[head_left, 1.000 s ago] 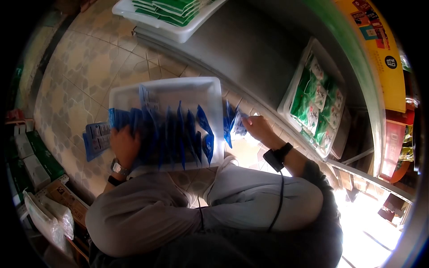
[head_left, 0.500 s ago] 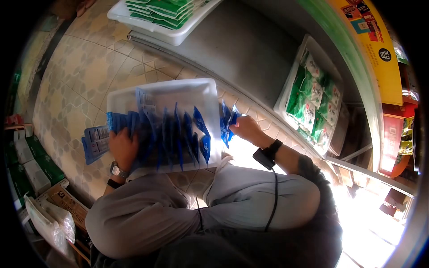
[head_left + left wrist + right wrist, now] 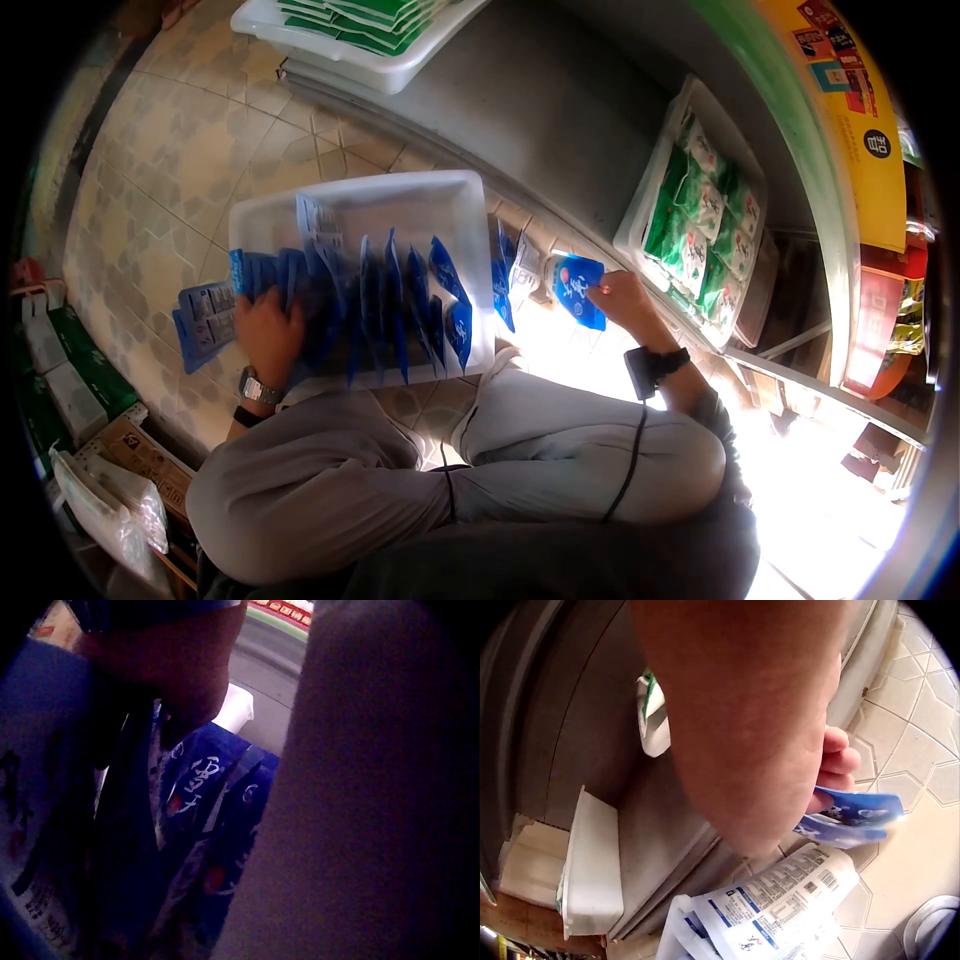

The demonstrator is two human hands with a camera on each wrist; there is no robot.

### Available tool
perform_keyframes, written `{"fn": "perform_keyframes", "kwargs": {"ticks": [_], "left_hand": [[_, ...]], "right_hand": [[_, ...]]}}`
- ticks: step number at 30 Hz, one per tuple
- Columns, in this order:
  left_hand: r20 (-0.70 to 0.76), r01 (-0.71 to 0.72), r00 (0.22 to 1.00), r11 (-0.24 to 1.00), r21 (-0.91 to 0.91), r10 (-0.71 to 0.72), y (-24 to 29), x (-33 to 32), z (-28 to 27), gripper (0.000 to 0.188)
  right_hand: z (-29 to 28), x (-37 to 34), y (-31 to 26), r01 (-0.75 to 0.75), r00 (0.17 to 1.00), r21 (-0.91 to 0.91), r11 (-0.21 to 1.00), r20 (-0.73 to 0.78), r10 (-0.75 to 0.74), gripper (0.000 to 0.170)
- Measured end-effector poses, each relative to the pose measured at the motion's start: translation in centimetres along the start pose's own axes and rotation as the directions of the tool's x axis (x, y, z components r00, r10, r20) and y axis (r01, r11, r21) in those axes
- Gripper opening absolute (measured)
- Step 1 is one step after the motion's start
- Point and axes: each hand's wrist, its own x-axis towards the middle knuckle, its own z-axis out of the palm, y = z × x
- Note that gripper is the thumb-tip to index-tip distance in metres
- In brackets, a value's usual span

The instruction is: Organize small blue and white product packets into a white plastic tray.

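Observation:
In the head view, my right hand (image 3: 625,302) pinches a blue printed packet (image 3: 578,290) by its edge, to the right of the white plastic bin (image 3: 390,186). Two blue packets overlap below the fingers in the right wrist view, where the forearm hides most of the hand. My left hand (image 3: 268,330) grips blue packets (image 3: 262,268) at the bin's left end, its fingertips hidden among them. A row of upright blue packets (image 3: 392,300) fills the bin's near part. More packets (image 3: 505,280) stand just outside its right wall.
A white tray of green-and-white packets (image 3: 690,220) sits on the grey platform (image 3: 540,110) at right. Another white tray (image 3: 400,75) holds green packets at the platform's far end. Boxes and clear plastic bags (image 3: 110,490) lie at lower left. My knees flank the bin's near side.
My right hand has moved right, away from the packets beside the bin, with a blue packet whose printed front now shows. The left hand stays among the packets.

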Motion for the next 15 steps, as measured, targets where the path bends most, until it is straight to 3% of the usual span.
{"fn": "perform_keyframes", "kwargs": {"ticks": [1,2,5,8,11,15], "left_hand": [[0.000,0.001,1.000,1.000,-0.006,-0.001,0.1,0.0,-0.1,0.027],[0.000,-0.001,1.000,1.000,-0.013,0.001,0.2,0.1,-0.2,0.028],[0.000,-0.004,1.000,1.000,-0.030,0.004,0.4,0.3,-0.3,0.027],[-0.018,-0.006,1.000,1.000,-0.006,0.006,0.1,0.2,0.1,0.027],[-0.040,-0.026,0.999,1.000,-0.002,0.026,-0.1,0.0,0.1,0.028],[0.030,0.026,0.999,1.000,0.007,-0.026,-0.2,0.0,0.1,0.028]], "right_hand": [[0.0,-0.1,0.7,-0.030,1.000,-0.011,0.999,-0.006,0.030,0.038],[0.2,-0.2,1.4,0.034,0.997,-0.030,0.999,-0.070,-0.036,0.030],[0.0,-0.3,1.6,-0.097,0.984,0.116,0.989,-0.136,0.112,0.029],[-0.9,-0.4,-0.2,-0.177,0.978,0.198,0.964,-0.074,0.195,0.028],[0.5,0.2,1.1,-0.118,0.983,0.070,0.991,-0.130,0.127,0.026],[0.2,0.3,0.1,-0.123,0.988,0.187,0.975,-0.072,0.139,0.028]]}}
